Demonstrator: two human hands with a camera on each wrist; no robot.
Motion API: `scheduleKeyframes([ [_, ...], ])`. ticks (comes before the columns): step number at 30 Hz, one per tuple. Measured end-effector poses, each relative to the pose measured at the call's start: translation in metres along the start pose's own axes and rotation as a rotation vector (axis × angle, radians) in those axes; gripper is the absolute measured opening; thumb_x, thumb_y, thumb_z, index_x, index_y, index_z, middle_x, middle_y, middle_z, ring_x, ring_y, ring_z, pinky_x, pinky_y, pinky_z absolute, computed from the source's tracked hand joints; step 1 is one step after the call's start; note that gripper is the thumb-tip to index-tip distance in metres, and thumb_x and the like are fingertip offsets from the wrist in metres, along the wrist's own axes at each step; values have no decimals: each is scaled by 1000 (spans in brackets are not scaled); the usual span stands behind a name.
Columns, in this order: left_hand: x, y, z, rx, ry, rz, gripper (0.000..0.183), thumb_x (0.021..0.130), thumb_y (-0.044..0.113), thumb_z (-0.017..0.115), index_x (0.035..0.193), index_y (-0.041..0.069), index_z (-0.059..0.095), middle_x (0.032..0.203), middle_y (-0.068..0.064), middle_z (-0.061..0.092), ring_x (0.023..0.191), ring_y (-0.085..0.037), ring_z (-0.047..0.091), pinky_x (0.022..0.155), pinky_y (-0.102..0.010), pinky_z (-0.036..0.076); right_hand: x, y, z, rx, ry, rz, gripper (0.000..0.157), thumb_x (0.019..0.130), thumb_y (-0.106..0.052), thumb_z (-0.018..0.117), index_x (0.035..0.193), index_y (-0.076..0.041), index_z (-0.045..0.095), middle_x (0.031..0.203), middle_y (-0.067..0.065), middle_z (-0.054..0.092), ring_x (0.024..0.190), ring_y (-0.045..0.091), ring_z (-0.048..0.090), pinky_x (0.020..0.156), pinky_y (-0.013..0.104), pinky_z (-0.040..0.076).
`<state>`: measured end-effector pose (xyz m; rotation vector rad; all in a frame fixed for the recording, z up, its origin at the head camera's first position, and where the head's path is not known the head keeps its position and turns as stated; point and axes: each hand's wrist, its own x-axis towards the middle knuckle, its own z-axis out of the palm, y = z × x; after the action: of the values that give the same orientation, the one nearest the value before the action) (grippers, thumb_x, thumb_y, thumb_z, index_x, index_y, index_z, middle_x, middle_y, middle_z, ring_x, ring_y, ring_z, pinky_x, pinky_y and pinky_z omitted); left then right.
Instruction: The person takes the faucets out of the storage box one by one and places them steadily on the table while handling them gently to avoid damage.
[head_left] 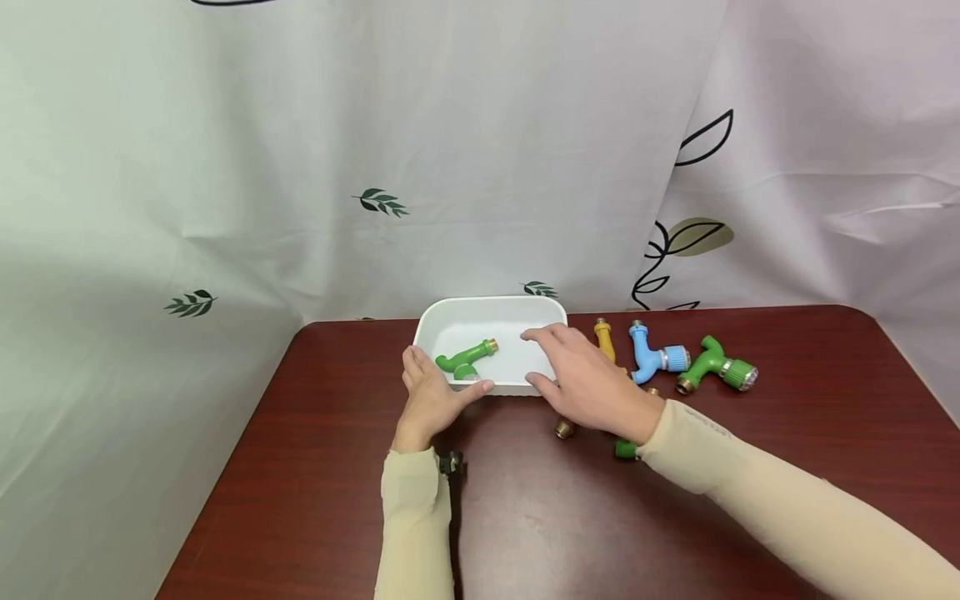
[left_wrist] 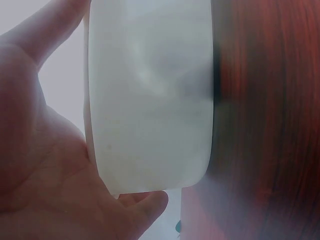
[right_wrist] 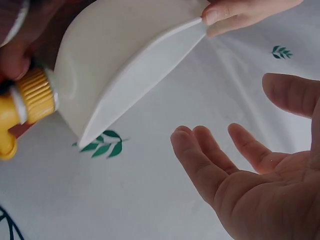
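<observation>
A white plastic bin (head_left: 491,308) stands at the table's back edge with a green tap (head_left: 467,358) lying inside. My left hand (head_left: 431,400) grips its front left corner, thumb along the front rim and fingers round the left end. In the left wrist view the bin's wall (left_wrist: 150,115) fills the space beside the palm. Over the bin's right end hovers my right hand (head_left: 588,379), thumb and fingers spread apart. Nothing lies between those fingers (right_wrist: 200,165) in the right wrist view.
Right of the bin lie a yellow tap (head_left: 603,337), a blue tap (head_left: 652,354) and a green tap (head_left: 716,367). A brass threaded end (head_left: 565,428) and a green knob (head_left: 626,450) show from under the right hand and forearm. A patterned white curtain (head_left: 480,167) hangs behind the table.
</observation>
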<state>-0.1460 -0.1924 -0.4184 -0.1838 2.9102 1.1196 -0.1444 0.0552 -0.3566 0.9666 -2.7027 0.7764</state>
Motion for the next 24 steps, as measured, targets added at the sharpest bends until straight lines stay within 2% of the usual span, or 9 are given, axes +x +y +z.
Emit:
scheduleKeyframes([
  [6,1,0,-1,8,1,-7,139,77,52,83,152,-13,-14,160,-27,-13,144,-47,3,112,-54,32,17,-7,13,17,-27,-14,49,95,-23,70,136,0,55,124,18,61,113,32,58,95,46,49],
  [12,1,0,0,3,10,-1,138,76,51,83,152,-14,-13,160,-26,-10,143,-47,5,111,-54,32,29,-13,25,58,-63,2,48,97,-24,67,137,-1,54,127,18,60,118,34,56,100,47,45],
  [19,2,-1,0,-14,52,37,135,74,42,85,150,-18,-8,156,-26,-1,135,-50,13,109,-56,32,45,-17,40,95,-101,13,48,100,-25,63,138,1,54,132,19,59,121,36,55,104,46,42],
  [24,1,-1,1,-12,48,38,134,75,42,85,150,-17,-9,156,-26,0,136,-50,13,110,-55,31,54,-17,47,104,-116,19,46,100,-25,62,137,1,55,134,19,59,123,36,55,107,45,40],
])
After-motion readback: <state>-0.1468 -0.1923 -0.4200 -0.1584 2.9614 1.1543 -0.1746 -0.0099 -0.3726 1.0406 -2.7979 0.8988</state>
